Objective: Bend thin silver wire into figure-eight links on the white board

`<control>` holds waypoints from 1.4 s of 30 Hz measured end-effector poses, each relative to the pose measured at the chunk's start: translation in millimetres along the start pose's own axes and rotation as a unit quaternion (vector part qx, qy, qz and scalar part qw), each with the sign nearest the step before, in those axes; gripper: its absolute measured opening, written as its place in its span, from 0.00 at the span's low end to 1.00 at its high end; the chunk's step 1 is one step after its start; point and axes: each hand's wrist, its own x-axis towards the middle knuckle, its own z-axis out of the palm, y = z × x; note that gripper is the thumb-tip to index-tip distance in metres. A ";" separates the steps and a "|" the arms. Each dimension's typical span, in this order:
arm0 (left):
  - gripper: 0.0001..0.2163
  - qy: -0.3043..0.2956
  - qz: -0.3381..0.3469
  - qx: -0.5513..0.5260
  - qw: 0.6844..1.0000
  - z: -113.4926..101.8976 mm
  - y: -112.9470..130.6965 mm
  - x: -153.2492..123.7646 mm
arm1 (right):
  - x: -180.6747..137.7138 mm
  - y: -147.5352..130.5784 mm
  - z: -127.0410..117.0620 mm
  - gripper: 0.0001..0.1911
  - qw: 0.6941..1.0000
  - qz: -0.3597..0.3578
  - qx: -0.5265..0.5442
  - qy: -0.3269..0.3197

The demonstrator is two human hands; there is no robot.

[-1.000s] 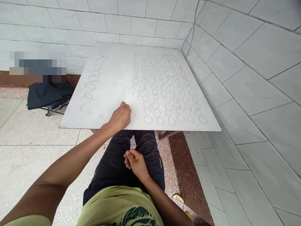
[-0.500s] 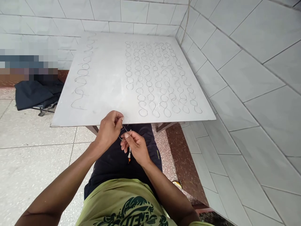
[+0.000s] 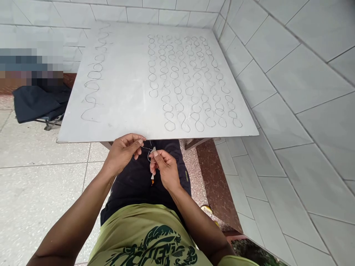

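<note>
Fingertips and thumb (image 3: 139, 142) of the left hand (image 3: 120, 152) are pressed together on a thin wire (image 3: 145, 148), right at the near edge of the white board (image 3: 124, 107). From my end I see the wire run from that pinch across to the right hand (image 3: 166, 170), curving into a loop there, in front of the board and above the lap. I read the right hand as closed around a slim pale tool (image 3: 152, 177): one end shows above the thumb, the other below the fingers, with an orange tip (image 3: 152, 182). Its middle is hidden, and I cannot tell whether the right thumb pins the wire as well. The hands are near each other but apart, with the wire spanning the gap.

On the board I have rows of figure-eight wire loops (image 3: 188, 81) over the right half, and a column of wavy, overlapping wire pieces (image 3: 94, 72) down the left side. Under the near edge I can make out part of a table leg (image 3: 191, 144). Below the hands are dark trousers (image 3: 124, 188) and a green shirt (image 3: 119, 229) with a dark print. Off to the left, dark cloth (image 3: 39, 103) drapes over a low frame on the speckled floor (image 3: 33, 199); to the right I see a tiled wall (image 3: 277, 96).
</note>
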 end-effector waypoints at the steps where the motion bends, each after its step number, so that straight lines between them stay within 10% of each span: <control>1: 0.11 0.007 0.001 0.001 1.000 0.4 -0.4 -0.3 | -0.4 0.5 -0.8 0.16 1.000 0.000 0.001 0.002; 20: 0.12 -0.068 -0.028 0.031 0.997 10.3 -16.2 -23.7 | -4.9 6.5 1.4 0.17 0.999 -0.028 -0.034 0.025; 42: 0.07 0.171 -0.004 -0.184 0.968 27.9 -44.8 -45.7 | 5.6 6.7 6.7 0.18 0.995 -0.054 -0.030 0.084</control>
